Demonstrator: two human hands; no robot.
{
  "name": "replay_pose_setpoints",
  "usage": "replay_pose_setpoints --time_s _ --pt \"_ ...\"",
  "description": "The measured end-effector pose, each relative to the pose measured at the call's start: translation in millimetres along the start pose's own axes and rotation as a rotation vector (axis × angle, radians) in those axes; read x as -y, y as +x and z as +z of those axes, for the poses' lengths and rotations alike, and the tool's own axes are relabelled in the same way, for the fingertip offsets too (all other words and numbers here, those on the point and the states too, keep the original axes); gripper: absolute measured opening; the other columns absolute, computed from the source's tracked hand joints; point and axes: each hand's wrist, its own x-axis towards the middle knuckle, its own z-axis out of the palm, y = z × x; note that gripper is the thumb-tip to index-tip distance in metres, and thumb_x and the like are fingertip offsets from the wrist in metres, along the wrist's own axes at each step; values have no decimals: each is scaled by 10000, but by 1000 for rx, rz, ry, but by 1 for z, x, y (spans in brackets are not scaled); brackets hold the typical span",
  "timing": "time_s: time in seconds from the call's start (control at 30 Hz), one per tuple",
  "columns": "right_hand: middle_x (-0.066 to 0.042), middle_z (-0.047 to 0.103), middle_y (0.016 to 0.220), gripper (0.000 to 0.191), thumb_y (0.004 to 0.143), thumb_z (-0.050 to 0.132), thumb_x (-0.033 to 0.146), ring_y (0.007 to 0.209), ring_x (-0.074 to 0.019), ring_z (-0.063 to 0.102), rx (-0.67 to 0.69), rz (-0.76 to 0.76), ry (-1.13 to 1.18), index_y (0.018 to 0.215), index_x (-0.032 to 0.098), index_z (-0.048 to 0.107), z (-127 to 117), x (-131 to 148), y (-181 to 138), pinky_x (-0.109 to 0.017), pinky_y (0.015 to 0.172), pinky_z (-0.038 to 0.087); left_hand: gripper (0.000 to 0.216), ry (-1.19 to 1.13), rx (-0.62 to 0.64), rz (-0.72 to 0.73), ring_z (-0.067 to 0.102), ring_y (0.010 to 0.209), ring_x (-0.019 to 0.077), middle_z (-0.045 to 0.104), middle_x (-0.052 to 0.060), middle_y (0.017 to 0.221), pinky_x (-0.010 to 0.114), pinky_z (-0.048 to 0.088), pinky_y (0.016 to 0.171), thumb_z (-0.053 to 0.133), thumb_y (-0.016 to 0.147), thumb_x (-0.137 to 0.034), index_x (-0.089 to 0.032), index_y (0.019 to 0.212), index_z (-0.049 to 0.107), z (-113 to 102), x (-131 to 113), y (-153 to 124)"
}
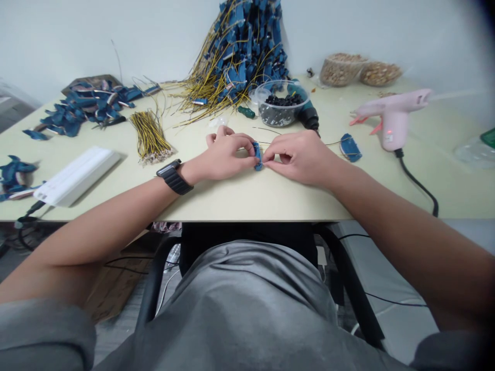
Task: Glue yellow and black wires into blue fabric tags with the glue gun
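A small blue piece (257, 153), with thin wire by it, stands on end at the middle of the table. My left hand (227, 153) pinches its left side between thumb and fingers. On the right edge of the same piece, my right hand (303, 156) has its thumb and fingertips pressed together; what lies in that pinch is too small to make out. Thin dark wires run behind the fingers. To the right of my right hand lies another blue piece (350, 148) with a wire across it.
Blue pieces with yellow and black wires form a tall heap (247, 56). Before it are a clear tub (276, 116) of small black parts and a wire bundle (151, 136). A pink glue gun (394, 121) stands right, a white power strip (77, 176) left. More blue pieces (88, 103) lie back left.
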Motion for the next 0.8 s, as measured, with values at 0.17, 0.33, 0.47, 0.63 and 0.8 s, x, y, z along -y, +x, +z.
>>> replay_pose_setpoints --time_s 0.17,0.33,0.47,0.63,0.8 --pt "-48 919 1019 205 1122 770 224 860 -233 769 -34 -96 -24 1045 255 958 4 -8 -3 -397 873 536 231 13 1 -7 552 1604 511 887 82 1608 759 369 1338 821 1077 -482 -269 1135 887 0 -2 -2" --pt "-42 924 1028 217 1113 761 180 870 -235 788 -25 -102 -47 1062 257 957 5 -9 -2 -407 894 543 247 21 -6 -8 552 1613 520 886 85 1644 774 361 1331 799 1088 -485 -258 1131 888 1 -5 -3" --pt "-41 906 1009 223 1134 735 175 856 -228 774 -37 -119 -82 1044 246 926 6 -6 -4 -394 868 538 232 24 -21 -21 536 1626 528 872 99 1675 772 369 1331 820 1074 -469 -252 1122 888 3 -6 -3" --pt "-101 887 1050 218 1168 698 171 936 -275 789 -23 -152 -255 1079 207 893 9 1 -9 -407 871 554 243 26 -25 -21 526 1628 524 869 99 1684 773 369 1339 803 1077 -476 -251 1126 882 5 -6 -3" --pt "-121 870 1065 313 1252 609 168 970 -283 790 -5 -210 -452 1106 193 886 12 3 -14 -411 841 534 253 30 -23 -24 526 1630 530 866 102 1674 771 372 1335 793 1071 -481 -250 1132 878 5 -7 -3"
